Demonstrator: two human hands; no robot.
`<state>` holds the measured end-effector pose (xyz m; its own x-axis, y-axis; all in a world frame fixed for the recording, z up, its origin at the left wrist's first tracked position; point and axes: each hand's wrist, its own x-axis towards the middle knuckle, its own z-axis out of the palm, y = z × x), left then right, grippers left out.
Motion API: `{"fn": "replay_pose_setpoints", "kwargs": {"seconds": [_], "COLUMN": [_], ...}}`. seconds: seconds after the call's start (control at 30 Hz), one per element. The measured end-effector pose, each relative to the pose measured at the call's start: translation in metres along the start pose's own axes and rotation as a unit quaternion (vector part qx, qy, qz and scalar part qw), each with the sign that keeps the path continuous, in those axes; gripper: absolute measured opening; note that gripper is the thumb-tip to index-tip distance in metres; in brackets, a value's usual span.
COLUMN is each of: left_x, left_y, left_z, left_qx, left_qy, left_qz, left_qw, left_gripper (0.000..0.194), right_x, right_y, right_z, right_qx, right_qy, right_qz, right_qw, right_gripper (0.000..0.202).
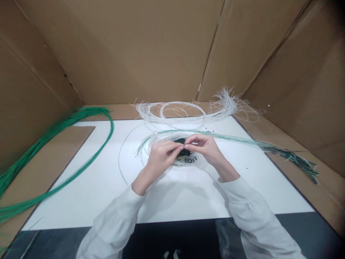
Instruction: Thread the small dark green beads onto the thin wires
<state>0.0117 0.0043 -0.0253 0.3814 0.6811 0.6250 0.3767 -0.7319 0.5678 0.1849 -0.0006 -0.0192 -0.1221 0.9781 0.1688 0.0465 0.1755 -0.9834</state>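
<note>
My left hand (pixel 161 154) and my right hand (pixel 205 147) meet fingertip to fingertip, both closed in a pinch. A tiny dark and pale piece shows between the fingertips, too small to name. Right below them lies an opened clear plastic bag (pixel 190 160) with dark printed letters. Inside it is a heap of small black pieces (pixel 181 151), partly covered by my fingers. Behind the hands, a bundle of thin green wires (pixel 229 136) runs across to the right, where dark pieces (pixel 292 156) cluster along its end.
A coil of thin white wires (pixel 183 111) lies at the back by the cardboard wall (pixel 140 54). On the left, a thick loop of green wires (pixel 81 172) curves over a cardboard sheet (pixel 64 147) and the white work surface (pixel 178 201). Several black specks (pixel 209 131) lie behind my right hand.
</note>
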Motion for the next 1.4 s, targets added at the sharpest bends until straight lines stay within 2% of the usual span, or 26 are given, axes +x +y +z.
{"fn": "replay_pose_setpoints", "kwargs": {"seconds": [0.1, 0.27, 0.37, 0.43, 0.53, 0.6, 0.67, 0.77, 0.9, 1.0, 1.07, 1.1, 1.2, 1.27, 1.33, 1.4], "left_x": [0.002, 0.004, 0.006, 0.007, 0.01, 0.012, 0.012, 0.011, 0.009, 0.009, 0.01, 0.01, 0.01, 0.01, 0.01, 0.009], "left_y": [0.001, 0.0, -0.003, -0.006, -0.011, -0.013, -0.014, -0.013, -0.013, -0.018, -0.022, -0.024, -0.028, -0.03, -0.031, -0.031], "left_z": [-0.001, -0.003, -0.005, -0.005, -0.005, -0.005, -0.004, -0.003, -0.003, -0.004, -0.005, -0.006, -0.007, -0.006, -0.005, -0.003], "left_qx": [-0.033, -0.117, -0.195, -0.24, -0.308, -0.344, -0.356, -0.327, -0.28, -0.319, -0.36, -0.376, -0.399, -0.4, -0.396, -0.385], "left_qy": [-0.023, -0.063, -0.08, -0.073, -0.053, -0.041, -0.033, -0.048, -0.087, -0.042, 0.001, 0.02, 0.068, 0.098, 0.121, 0.13], "left_qz": [-0.045, -0.17, -0.226, -0.266, -0.314, -0.332, -0.335, -0.322, -0.307, -0.347, -0.378, -0.387, -0.395, -0.392, -0.389, -0.383], "left_qw": [0.998, 0.976, 0.951, 0.931, 0.897, 0.878, 0.872, 0.887, 0.905, 0.881, 0.853, 0.842, 0.825, 0.823, 0.823, 0.83], "left_gripper": [0.019, 0.024, 0.023, 0.022, 0.032, 0.038, 0.037, 0.025, 0.021, 0.02, 0.018, 0.018, 0.015, 0.013, 0.011, 0.013], "right_x": [0.0, 0.001, 0.001, 0.001, 0.002, 0.003, 0.004, 0.005, 0.005, 0.007, 0.008, 0.008, 0.007, 0.007, 0.007, 0.007], "right_y": [0.001, 0.001, 0.001, 0.001, 0.002, 0.003, 0.004, 0.005, 0.006, 0.012, 0.021, 0.025, 0.037, 0.04, 0.039, 0.035], "right_z": [-0.001, -0.001, 0.0, 0.0, 0.0, -0.001, -0.001, 0.0, 0.0, 0.0, 0.001, 0.001, 0.002, 0.003, 0.003, 0.002], "right_qx": [-0.008, -0.007, -0.017, -0.028, -0.032, -0.03, -0.031, -0.037, -0.05, -0.098, -0.211, -0.292, -0.506, -0.566, -0.583, -0.578], "right_qy": [0.003, 0.01, 0.015, 0.03, 0.063, 0.073, 0.074, 0.074, 0.082, 0.063, 0.031, 0.008, -0.068, -0.092, -0.09, -0.072], "right_qz": [0.001, -0.003, -0.009, -0.004, 0.005, 0.004, 0.004, 0.009, 0.015, 0.006, -0.013, -0.023, -0.035, -0.029, -0.025, -0.023], "right_qw": [1.0, 1.0, 1.0, 0.999, 0.997, 0.997, 0.997, 0.997, 0.995, 0.993, 0.977, 0.956, 0.859, 0.819, 0.807, 0.813], "right_gripper": [0.021, 0.019, 0.018, 0.018, 0.019, 0.021, 0.022, 0.023, 0.025, 0.029, 0.025, 0.022, 0.02, 0.021, 0.02, 0.016]}}
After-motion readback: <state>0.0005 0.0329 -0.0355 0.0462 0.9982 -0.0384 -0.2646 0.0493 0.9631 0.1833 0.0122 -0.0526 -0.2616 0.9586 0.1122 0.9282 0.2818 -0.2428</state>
